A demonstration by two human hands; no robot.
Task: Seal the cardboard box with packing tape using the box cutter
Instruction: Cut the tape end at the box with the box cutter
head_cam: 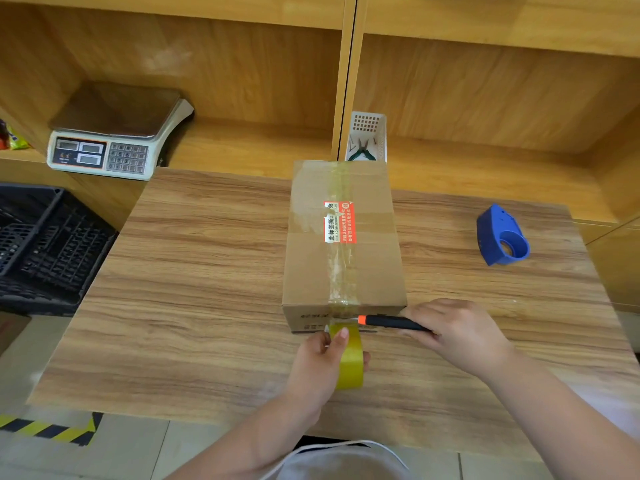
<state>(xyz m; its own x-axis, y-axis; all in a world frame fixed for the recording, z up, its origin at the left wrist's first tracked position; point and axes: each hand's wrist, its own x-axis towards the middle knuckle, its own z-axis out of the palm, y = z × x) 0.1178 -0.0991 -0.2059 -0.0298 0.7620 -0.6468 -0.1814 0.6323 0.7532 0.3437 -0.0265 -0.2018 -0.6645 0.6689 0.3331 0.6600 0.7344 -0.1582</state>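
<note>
A closed cardboard box [311, 258] lies on the wooden table [194, 289], with a strip of yellowish tape running along its top seam and down its near face. My left hand [318, 368] grips the yellow tape roll [349, 362] just in front of the box's near face. My right hand [457, 330] holds the black box cutter [394, 322] level, its orange tip pointing left at the tape on the near face, just above the roll.
A blue tape dispenser [502, 237] sits on the table's right side. Behind the box a white basket [369, 136] holds pliers. A weighing scale [114, 133] stands on the shelf at back left, and a black crate [45, 244] sits left of the table.
</note>
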